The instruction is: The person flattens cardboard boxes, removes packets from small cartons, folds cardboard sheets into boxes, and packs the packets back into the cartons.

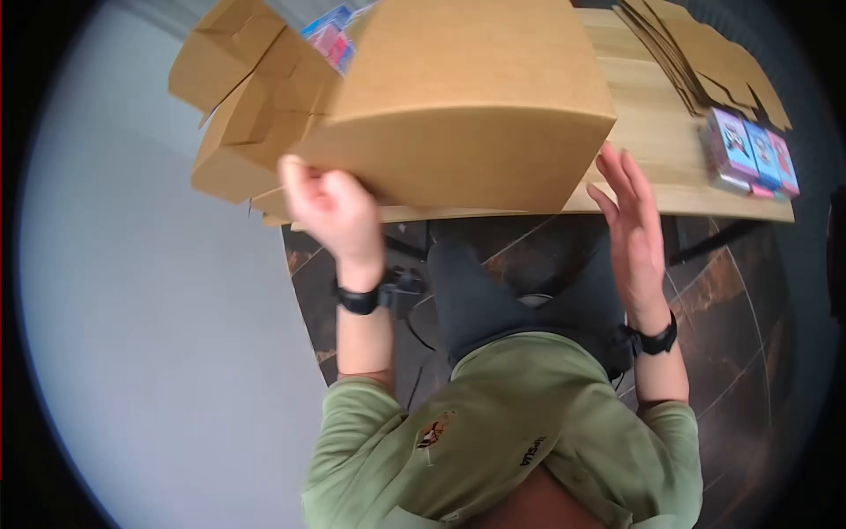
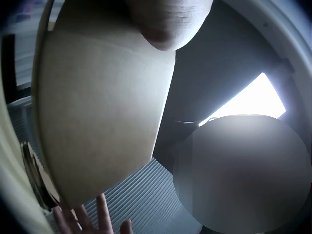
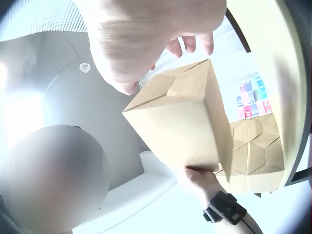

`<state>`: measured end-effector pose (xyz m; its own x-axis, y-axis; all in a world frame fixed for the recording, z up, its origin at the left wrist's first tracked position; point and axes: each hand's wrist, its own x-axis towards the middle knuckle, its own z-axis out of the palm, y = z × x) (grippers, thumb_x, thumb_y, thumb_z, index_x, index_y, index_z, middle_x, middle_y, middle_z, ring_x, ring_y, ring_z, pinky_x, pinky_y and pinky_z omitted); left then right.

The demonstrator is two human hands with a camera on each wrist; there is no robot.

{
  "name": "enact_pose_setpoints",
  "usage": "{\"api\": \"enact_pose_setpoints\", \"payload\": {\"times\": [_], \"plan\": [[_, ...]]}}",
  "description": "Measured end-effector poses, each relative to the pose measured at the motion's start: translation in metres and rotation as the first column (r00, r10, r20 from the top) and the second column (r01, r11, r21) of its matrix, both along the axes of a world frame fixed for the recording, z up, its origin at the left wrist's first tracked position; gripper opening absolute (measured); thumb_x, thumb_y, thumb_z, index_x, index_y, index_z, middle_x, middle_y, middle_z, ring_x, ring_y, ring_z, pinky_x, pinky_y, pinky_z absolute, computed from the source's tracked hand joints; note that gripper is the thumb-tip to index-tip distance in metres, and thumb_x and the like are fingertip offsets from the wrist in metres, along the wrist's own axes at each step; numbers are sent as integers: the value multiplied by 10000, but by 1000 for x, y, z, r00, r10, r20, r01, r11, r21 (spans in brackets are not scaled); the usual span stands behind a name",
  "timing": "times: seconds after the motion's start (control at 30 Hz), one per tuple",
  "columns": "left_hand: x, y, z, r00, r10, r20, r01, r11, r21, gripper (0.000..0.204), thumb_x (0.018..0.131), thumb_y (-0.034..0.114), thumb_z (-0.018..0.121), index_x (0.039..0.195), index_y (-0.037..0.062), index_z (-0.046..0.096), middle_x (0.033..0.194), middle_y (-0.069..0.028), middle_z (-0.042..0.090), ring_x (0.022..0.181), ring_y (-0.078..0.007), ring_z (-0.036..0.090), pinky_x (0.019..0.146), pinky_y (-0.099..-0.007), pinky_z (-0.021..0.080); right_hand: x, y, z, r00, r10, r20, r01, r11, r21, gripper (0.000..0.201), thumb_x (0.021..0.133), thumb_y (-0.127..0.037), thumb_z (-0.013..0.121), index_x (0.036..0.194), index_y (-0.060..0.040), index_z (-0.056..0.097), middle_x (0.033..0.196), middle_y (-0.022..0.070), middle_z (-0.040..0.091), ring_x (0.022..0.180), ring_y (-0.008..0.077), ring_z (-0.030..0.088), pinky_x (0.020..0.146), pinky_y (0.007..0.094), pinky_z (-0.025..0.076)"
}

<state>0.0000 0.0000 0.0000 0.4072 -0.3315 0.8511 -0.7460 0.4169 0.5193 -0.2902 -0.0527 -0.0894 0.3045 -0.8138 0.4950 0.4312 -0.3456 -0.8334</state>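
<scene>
A brown cardboard box (image 1: 458, 154) is held tilted over the near edge of the table, in front of the person. The left hand (image 1: 335, 212) grips its lower left edge with curled fingers; in the right wrist view that left hand (image 3: 199, 179) shows at the bottom of the box (image 3: 170, 129). Near the box's right corner, the right hand (image 1: 634, 238) is raised with its fingers straight. Folded flaps show on the box's end in the right wrist view. Part of the left hand (image 2: 170, 22) overlaps the box (image 2: 102, 107) in the left wrist view.
Other brown boxes (image 1: 264, 115) stand at the table's left. Colourful small packs (image 1: 330, 40) lie behind them. Flat cardboard sheets (image 1: 718, 57) are stacked at the far right of the wooden table (image 1: 652, 150), with pink and blue small boxes (image 1: 753, 154) nearer the front.
</scene>
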Motion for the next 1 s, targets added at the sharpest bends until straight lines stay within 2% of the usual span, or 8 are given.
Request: {"api": "enact_pose_setpoints", "payload": {"times": [0.23, 0.37, 0.43, 0.5, 0.53, 0.63, 0.77, 1.0], "plan": [[-46, -22, -109, 976, -177, -126, 200, 958, 207, 242, 811, -101, 376, 970, -25, 542, 903, -96, 594, 800, -149, 551, 743, -262, 467, -12, -23, -52, 993, -62, -102, 79, 981, 175, 675, 1066, -421, 431, 1532, 47, 293, 1542, 147, 393, 1446, 224, 339, 1183, 368, 271], [-6, -2, -152, 905, -342, -254, 422, 805, 418, 313, 863, -96, 355, 1076, -12, 568, 1003, -80, 615, 857, -117, 537, 806, -246, 449, -14, -28, -53, 991, 28, -130, -3, 981, 195, 605, 1078, -391, 414, 1499, 41, 369, 1497, 142, 460, 1408, 216, 404, 1162, 340, 297], [28, 3, -159, 678, -470, -565, 705, 634, 318, 354, 902, -56, 355, 1190, -18, 557, 1077, -109, 633, 923, -138, 580, 868, -279, 474, -13, -32, -59, 994, 23, -111, 1, 979, 206, 570, 1082, -387, 410, 1468, 32, 427, 1471, 141, 492, 1381, 224, 442, 1156, 353, 315], [55, -15, -150, 607, -605, -516, 785, 557, 271, 318, 996, 28, 408, 1297, -41, 487, 1181, -169, 642, 1109, -235, 642, 992, -383, 505, -15, -38, -64, 992, 46, -121, -21, 980, 199, 561, 1082, -390, 408, 1455, 26, 451, 1458, 136, 507, 1372, 226, 455, 1155, 365, 323], [60, -26, -135, 731, -441, -521, 675, 580, 456, 295, 1025, 83, 466, 1291, -42, 499, 1167, -179, 644, 1042, -246, 668, 950, -381, 528, -16, -39, -64, 993, 45, -108, -19, 972, 234, 569, 1085, -418, 387, 1443, 15, 475, 1438, 124, 529, 1353, 218, 476, 1141, 375, 343], [74, -77, -117, 769, -513, -381, 582, 315, 749, 353, 996, 115, 566, 1325, -3, 522, 1228, -156, 651, 998, -232, 688, 910, -354, 536, -16, -57, -80, 999, 31, -34, -20, 961, 275, 559, 1099, -414, 320, 1376, 16, 546, 1382, 134, 586, 1294, 206, 533, 1090, 361, 408], [3, -110, -73, 687, -717, -121, 149, -24, 988, 443, 947, 165, 651, 1354, 34, 538, 1337, -145, 619, 1110, -241, 654, 979, -356, 501, -21, -80, -90, 998, 53, 30, -60, 931, 360, 505, 1101, -366, 352, 1337, 20, 577, 1293, 120, 644, 1192, 185, 598, 1004, 323, 480], [-36, -122, -102, 568, -822, 42, 89, 112, 990, 454, 939, 170, 660, 1356, 39, 541, 1347, -146, 614, 1128, -244, 644, 988, -358, 494, -36, -93, -72, 991, 45, 125, -101, 869, 484, 555, 1091, -411, 389, 1353, 53, 545, 1259, 148, 649, 1058, 164, 632, 919, 304, 525]]}}
